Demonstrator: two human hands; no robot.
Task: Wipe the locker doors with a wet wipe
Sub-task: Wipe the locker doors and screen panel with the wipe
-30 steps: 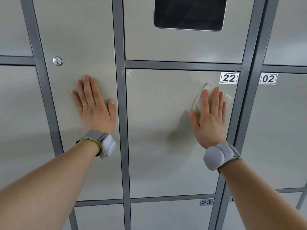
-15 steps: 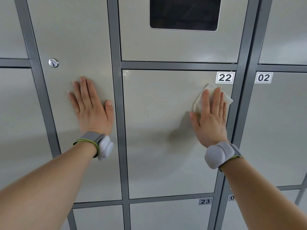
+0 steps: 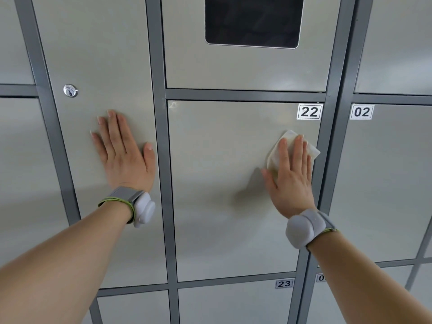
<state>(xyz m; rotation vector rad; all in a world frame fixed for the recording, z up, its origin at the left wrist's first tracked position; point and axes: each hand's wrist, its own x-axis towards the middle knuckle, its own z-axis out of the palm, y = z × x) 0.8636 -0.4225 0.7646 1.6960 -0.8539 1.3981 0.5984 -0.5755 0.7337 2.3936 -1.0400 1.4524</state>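
Locker door 22 (image 3: pixel 222 183) is a pale grey metal panel in the middle of the view. My right hand (image 3: pixel 291 176) presses a white wet wipe (image 3: pixel 289 141) flat against the door's upper right part, fingers straight, just below the number label 22 (image 3: pixel 309 111). Most of the wipe is hidden under the fingers. My left hand (image 3: pixel 124 150) rests flat, fingers straight, on the tall door (image 3: pixel 98 54) to the left, below its round keyhole (image 3: pixel 70 90).
Dark grey frame bars (image 3: pixel 161 160) separate the doors. Above door 22 sits a panel with a dark screen (image 3: pixel 252 19). Door 02 (image 3: pixel 385 183) lies to the right, door 23 (image 3: pixel 233 305) below. Both wrists wear grey bands.
My right hand with the wipe has slid a little down the door, away from the 22 label. The left hand stays planted on the left door.
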